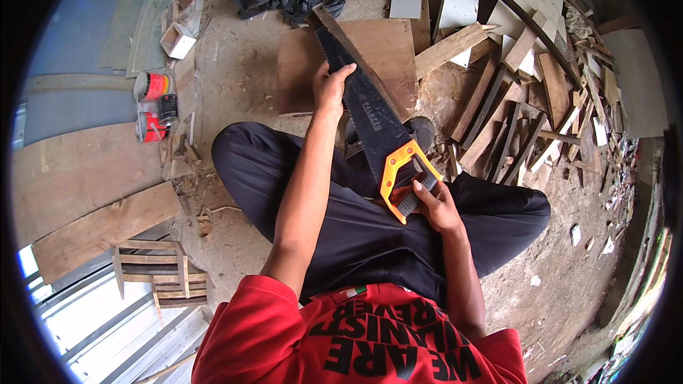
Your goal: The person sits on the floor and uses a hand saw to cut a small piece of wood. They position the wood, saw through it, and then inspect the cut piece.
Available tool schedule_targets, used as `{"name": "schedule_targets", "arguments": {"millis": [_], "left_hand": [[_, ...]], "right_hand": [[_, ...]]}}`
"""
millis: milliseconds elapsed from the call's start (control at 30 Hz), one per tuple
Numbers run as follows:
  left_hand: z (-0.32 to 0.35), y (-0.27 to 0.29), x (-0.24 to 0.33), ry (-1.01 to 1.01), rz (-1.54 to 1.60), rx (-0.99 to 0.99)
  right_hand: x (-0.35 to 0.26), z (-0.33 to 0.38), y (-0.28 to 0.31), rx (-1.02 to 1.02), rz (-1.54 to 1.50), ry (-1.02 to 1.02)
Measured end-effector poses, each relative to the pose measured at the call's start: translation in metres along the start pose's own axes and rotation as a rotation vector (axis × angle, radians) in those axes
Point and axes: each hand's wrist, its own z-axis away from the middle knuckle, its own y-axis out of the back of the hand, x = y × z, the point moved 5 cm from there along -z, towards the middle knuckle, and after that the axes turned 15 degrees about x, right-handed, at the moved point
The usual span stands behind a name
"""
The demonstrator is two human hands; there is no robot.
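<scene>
Centrally, by the right hand (435, 206), a handsaw (373, 124) is gripped at its orange handle (390, 173); the blade (361, 89) is held by the left hand (329, 90) farther away; a brown board (302, 71) is seen beyond; scrap wood (556, 89) is piled far right.

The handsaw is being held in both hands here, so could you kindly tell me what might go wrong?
The left hand grips the handsaw by its blade, at the toothed edge, so a slip or a tug from the right hand on the orange handle could cut the palm or fingers.

The lower blade sits over the lap, teeth facing the left, so if it dropped or swung, it might snag the dark trousers or nick a leg.
</scene>
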Motion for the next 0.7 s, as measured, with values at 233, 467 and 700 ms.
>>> {"name": "schedule_targets", "arguments": {"millis": [233, 467, 700], "left_hand": [[0.002, 0.002, -0.003, 0.034, 0.004, 0.023], [0.003, 0.002, -0.006, 0.036, -0.016, 0.060], [0.007, 0.005, -0.006, -0.026, -0.026, 0.069]], "right_hand": [[-0.004, 0.002, -0.002, 0.004, 0.008, 0.000], [-0.001, 0.002, 0.002, 0.029, 0.015, -0.012], [0.005, 0.001, -0.001, 0.040, 0.032, 0.014]]}}
